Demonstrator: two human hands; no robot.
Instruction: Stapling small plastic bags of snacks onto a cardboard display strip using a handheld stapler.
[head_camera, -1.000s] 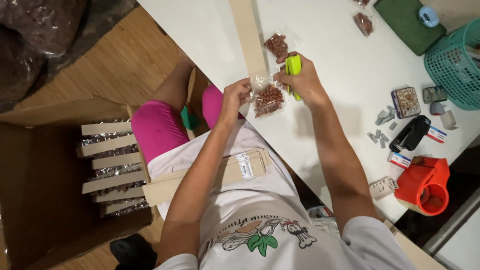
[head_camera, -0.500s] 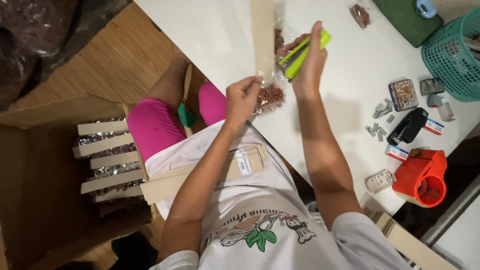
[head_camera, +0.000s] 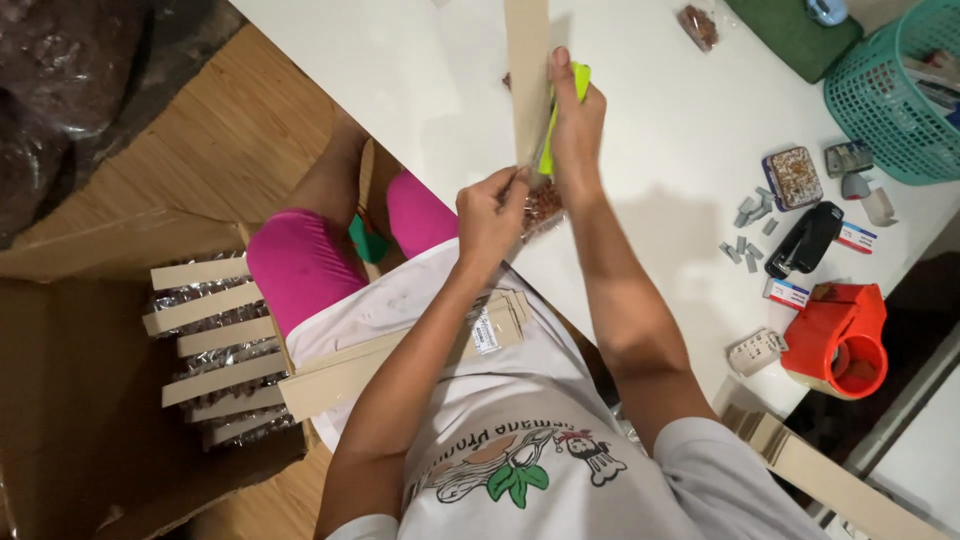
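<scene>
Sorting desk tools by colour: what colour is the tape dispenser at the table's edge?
Red-orange; the tape dispenser shows clearly in the head view, on the white table.

A home packing corner, by the look of it. At right, the white bench (head_camera: 680, 150) carries a black stapler (head_camera: 805, 240) and red tape dispenser (head_camera: 838, 338); lower left, a cardboard box (head_camera: 70, 400) of filled packets sits on the wooden floor (head_camera: 215, 150).

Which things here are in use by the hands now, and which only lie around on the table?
In use:
left hand holding the clear bag
right hand holding the green stapler against the card strip

Lying about:
black stapler
red tape dispenser
teal basket
small tin
</scene>
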